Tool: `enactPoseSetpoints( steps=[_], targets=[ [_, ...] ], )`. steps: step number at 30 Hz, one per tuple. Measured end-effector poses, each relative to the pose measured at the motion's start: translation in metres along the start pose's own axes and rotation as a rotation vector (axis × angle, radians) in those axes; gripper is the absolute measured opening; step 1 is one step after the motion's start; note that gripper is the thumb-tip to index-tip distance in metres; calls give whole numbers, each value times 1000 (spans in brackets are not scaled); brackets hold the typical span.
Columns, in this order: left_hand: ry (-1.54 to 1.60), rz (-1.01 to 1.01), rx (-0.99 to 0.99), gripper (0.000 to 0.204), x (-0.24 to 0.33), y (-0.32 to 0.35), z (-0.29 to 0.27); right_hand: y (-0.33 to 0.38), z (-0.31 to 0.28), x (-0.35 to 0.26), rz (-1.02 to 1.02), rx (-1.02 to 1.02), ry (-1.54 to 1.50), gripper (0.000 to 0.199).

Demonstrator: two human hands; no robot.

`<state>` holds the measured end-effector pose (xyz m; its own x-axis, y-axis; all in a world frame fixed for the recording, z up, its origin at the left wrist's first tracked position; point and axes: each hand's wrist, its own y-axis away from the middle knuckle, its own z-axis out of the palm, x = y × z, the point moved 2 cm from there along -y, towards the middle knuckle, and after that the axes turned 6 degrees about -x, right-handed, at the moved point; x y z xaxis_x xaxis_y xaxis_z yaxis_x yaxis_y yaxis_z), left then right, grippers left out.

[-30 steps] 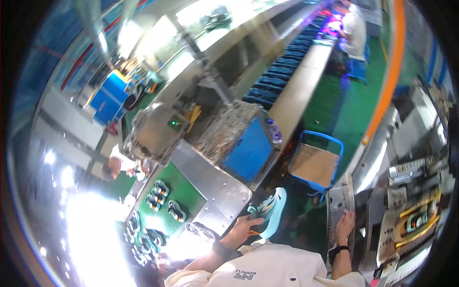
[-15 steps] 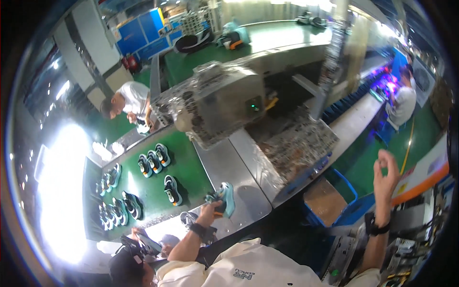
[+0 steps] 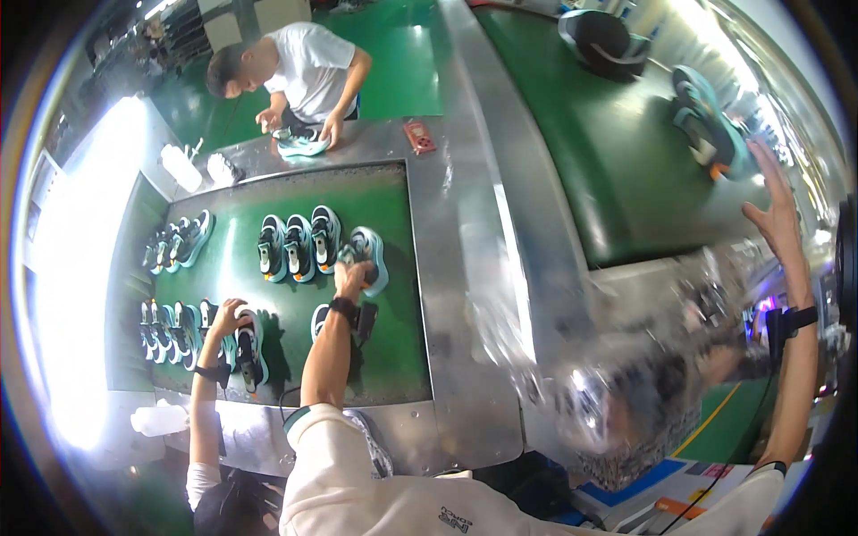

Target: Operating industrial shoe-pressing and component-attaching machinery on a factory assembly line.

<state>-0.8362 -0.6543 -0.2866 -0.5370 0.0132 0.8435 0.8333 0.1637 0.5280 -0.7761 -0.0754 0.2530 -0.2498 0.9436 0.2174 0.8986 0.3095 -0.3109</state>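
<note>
My left hand [image 3: 354, 279] is closed on a sneaker [image 3: 374, 259] with a pale teal sole, at the right end of a short row of sneakers [image 3: 299, 246] on the green belt [image 3: 384, 344]. Beneath my left wrist another sneaker [image 3: 319, 320] is partly hidden. Far to the right, my right hand [image 3: 776, 210] is open, thumb spread from the fingers. Its fingertips are close to a teal and black sneaker [image 3: 710, 125] over a second green belt [image 3: 572, 170]; blur hides whether they touch.
A co-worker's hand [image 3: 234, 317] is on a sneaker [image 3: 251, 353] at the belt's near left. Across the belt, a person in a white shirt [image 3: 313, 76] handles another sneaker [image 3: 302, 143]. A plastic-wrapped machine [image 3: 599, 402] stands between my arms. A dark shoe [image 3: 603, 40] rests farther back.
The view has swung. My left hand has carried its sneaker from above the metal edge to the row on the belt. My right hand has stretched out toward the second belt.
</note>
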Motion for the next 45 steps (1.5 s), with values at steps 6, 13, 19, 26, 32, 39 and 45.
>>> enactPoseSetpoints(
  steps=[6,13,19,26,32,39,45],
  targets=[
    [-539,232,243,69,-35,-90,10,-72,53,26,20,-122,-168,84],
    [-456,561,161,74,-69,9,62,-65,60,40,228,40,-62,71],
    [-234,307,-713,40,-46,248,130,-12,-13,33,357,224,-592,63],
    [448,81,-1781,90,128,439,301,142,-62,4,519,547,-913,48],
    [869,156,-1595,68,205,542,431,311,-79,-78,816,579,-851,41],
    [547,-207,-1810,55,99,640,462,513,-82,-162,1039,473,-834,80],
    [154,26,-2015,47,5,752,474,641,-131,-209,1235,849,-1067,101]
  ],
)
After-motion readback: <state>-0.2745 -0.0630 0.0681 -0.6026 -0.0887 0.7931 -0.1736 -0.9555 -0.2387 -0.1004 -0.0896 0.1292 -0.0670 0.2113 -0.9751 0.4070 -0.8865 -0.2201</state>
